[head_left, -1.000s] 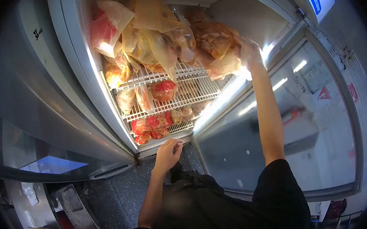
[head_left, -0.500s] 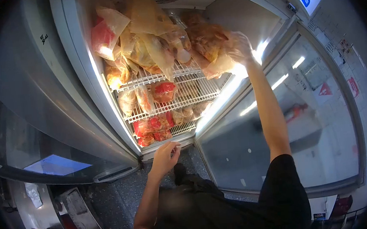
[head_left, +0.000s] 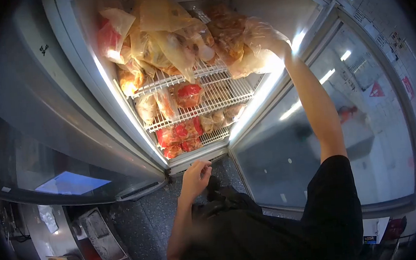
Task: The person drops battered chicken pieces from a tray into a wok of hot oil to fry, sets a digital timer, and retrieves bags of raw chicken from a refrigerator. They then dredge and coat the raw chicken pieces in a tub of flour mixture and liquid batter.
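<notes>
My right hand (head_left: pixel 265 35) reaches into the top of the lit refrigerator, its fingers closed on a clear plastic bag (head_left: pixel 232 40) with brownish food inside. Some of the fingertips are hard to make out against the shiny plastic. To the left of that bag, on the same shelf, lie several yellowish plastic bags (head_left: pixel 162 50) and a bag with a red part (head_left: pixel 109 37). Low in front of the refrigerator, my left hand (head_left: pixel 195 177) hangs in the air with its fingers curled and nothing visible in them.
Wire shelves (head_left: pixel 201 112) below hold red packs (head_left: pixel 181 129) and other bagged food. The glass door (head_left: pixel 336 139) stands swung out at right. A rounded steel appliance (head_left: pixel 71 126) is close at left. A metal counter (head_left: pixel 45 235) with trays is at lower left.
My view has shifted slightly. My right hand has moved a little further over the brownish bag, while the left hand stays curled low in front.
</notes>
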A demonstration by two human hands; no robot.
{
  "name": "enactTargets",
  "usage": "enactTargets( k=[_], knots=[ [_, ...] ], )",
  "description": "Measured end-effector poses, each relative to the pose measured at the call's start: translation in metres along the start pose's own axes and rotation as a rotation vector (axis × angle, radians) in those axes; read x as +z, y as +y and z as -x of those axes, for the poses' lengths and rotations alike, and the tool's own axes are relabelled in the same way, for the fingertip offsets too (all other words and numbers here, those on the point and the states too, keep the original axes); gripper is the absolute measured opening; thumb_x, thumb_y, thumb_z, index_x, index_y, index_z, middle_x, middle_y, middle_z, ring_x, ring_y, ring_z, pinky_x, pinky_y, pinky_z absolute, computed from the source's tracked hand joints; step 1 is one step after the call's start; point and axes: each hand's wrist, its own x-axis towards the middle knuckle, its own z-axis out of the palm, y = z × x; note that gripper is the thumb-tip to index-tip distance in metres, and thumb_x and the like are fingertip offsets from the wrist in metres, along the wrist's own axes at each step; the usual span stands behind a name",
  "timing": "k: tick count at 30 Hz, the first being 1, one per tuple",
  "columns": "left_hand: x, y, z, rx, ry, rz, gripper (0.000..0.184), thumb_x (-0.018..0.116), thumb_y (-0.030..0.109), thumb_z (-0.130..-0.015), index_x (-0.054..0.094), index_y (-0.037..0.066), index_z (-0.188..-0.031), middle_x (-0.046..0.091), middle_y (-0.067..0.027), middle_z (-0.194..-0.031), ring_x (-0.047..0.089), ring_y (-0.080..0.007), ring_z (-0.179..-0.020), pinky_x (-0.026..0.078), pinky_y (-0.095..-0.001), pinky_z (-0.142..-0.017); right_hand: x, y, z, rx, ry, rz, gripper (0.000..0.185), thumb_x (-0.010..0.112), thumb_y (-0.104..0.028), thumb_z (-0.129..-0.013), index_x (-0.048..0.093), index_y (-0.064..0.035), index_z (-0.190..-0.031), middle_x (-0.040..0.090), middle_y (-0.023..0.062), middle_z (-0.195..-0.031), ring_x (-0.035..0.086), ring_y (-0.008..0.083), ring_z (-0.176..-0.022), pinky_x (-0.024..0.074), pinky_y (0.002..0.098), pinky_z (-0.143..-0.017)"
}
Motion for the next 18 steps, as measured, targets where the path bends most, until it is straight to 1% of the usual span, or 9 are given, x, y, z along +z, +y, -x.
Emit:
enactTargets(
  k=[1, 3, 6, 7, 8, 10, 12, 15, 18],
  knots=[
    [-0.003, -0.002, 0.004, 0.004, 0.003, -0.01, 0.016, 0.062, 0.005, -0.082, 0.061, 0.002, -0.097, 0.06, -0.0113, -0.079, 0.061, -0.0222, -0.072, 0.048, -0.0313, -0.066, -0.029, 0.003, 0.008, -0.085, -0.181, -0.393, 0.019, 0.058, -0.017, -0.082, 0.063, -0.0062, -0.096, 0.062, 0.0107, -0.093, 0.06, 0.0248, -0.089, 0.05, 0.0339, -0.077],
    [-0.01, -0.003, 0.014, -0.034, -0.013, -0.014, 0.016, 0.062, 0.006, -0.082, 0.061, 0.002, -0.097, 0.061, -0.0112, -0.08, 0.061, -0.0222, -0.072, 0.048, -0.0314, -0.066, -0.063, 0.001, 0.011, -0.14, -0.03, -0.522, 0.019, 0.058, -0.018, -0.08, 0.063, -0.0073, -0.095, 0.062, 0.0108, -0.096, 0.06, 0.0251, -0.091, 0.0497, 0.0341, -0.078],
    [-0.015, -0.018, 0.035, -0.046, 0.003, -0.015, 0.016, 0.062, 0.008, -0.081, 0.062, 0.004, -0.096, 0.061, -0.0101, -0.08, 0.061, -0.0229, -0.071, 0.049, -0.0317, -0.066, -0.044, 0.009, 0.016, 0.004, -0.033, -0.747, 0.034, 0.059, -0.022, -0.077, 0.059, -0.0021, -0.104, 0.061, 0.0116, -0.109, 0.059, 0.0243, -0.1, 0.0474, 0.0361, -0.088],
    [-0.016, -0.026, 0.041, -0.044, 0.015, -0.013, 0.016, 0.062, 0.009, -0.081, 0.062, 0.005, -0.096, 0.061, -0.0095, -0.08, 0.061, -0.0233, -0.071, 0.049, -0.0319, -0.065, -0.072, -0.001, 0.015, 0.019, -0.154, -0.607, 0.029, 0.058, -0.02, -0.078, 0.06, -0.003, -0.102, 0.061, 0.0113, -0.104, 0.06, 0.0252, -0.097, 0.0482, 0.0358, -0.085],
    [-0.019, -0.034, 0.049, -0.072, 0.01, -0.023, 0.016, 0.062, 0.009, -0.081, 0.062, 0.005, -0.096, 0.062, -0.0095, -0.081, 0.061, -0.0233, -0.072, 0.049, -0.0322, -0.066, -0.126, -0.016, 0.013, 0.028, -0.276, -0.466, 0.025, 0.057, -0.017, -0.079, 0.06, -0.0039, -0.1, 0.061, 0.011, -0.099, 0.06, 0.0261, -0.093, 0.0489, 0.0355, -0.082],
    [-0.022, -0.048, 0.07, -0.145, 0.002, -0.036, 0.017, 0.062, 0.01, -0.081, 0.063, 0.006, -0.097, 0.062, -0.0096, -0.082, 0.062, -0.0234, -0.073, 0.049, -0.0327, -0.066, -0.144, -0.026, 0.017, -0.014, -0.362, -0.385, 0.021, 0.057, -0.015, -0.08, 0.061, -0.0039, -0.097, 0.062, 0.0121, -0.093, 0.061, 0.0281, -0.088, 0.0499, 0.0356, -0.077],
    [-0.028, -0.054, 0.089, -0.225, -0.022, -0.09, 0.017, 0.062, 0.012, -0.081, 0.063, 0.006, -0.097, 0.062, -0.0095, -0.083, 0.062, -0.0233, -0.073, 0.049, -0.0333, -0.067, -0.119, -0.013, 0.028, -0.087, -0.274, -0.522, 0.022, 0.058, -0.016, -0.079, 0.061, -0.0022, -0.096, 0.063, 0.015, -0.091, 0.062, 0.0303, -0.086, 0.0505, 0.0366, -0.075],
    [-0.037, -0.054, 0.115, -0.311, -0.049, -0.175, 0.017, 0.061, 0.015, -0.082, 0.063, 0.006, -0.096, 0.062, -0.0087, -0.084, 0.062, -0.0235, -0.074, 0.049, -0.0342, -0.069, -0.155, -0.031, 0.045, 0.176, -0.291, -0.295, 0.025, 0.062, -0.021, -0.077, 0.06, 0.0017, -0.089, 0.063, 0.0159, -0.084, 0.063, 0.0297, -0.077, 0.051, 0.0352, -0.07],
    [-0.03, -0.053, 0.138, -0.351, -0.048, -0.233, 0.017, 0.06, 0.015, -0.081, 0.063, 0.007, -0.097, 0.063, -0.0086, -0.085, 0.061, -0.0242, -0.075, 0.049, -0.0351, -0.07, -0.148, -0.007, 0.079, -0.02, -0.283, -0.067, 0.025, 0.061, -0.023, -0.08, 0.059, 0.0019, -0.083, 0.064, 0.0124, -0.079, 0.063, 0.0217, -0.072, 0.0515, 0.0328, -0.065]
  ],
)
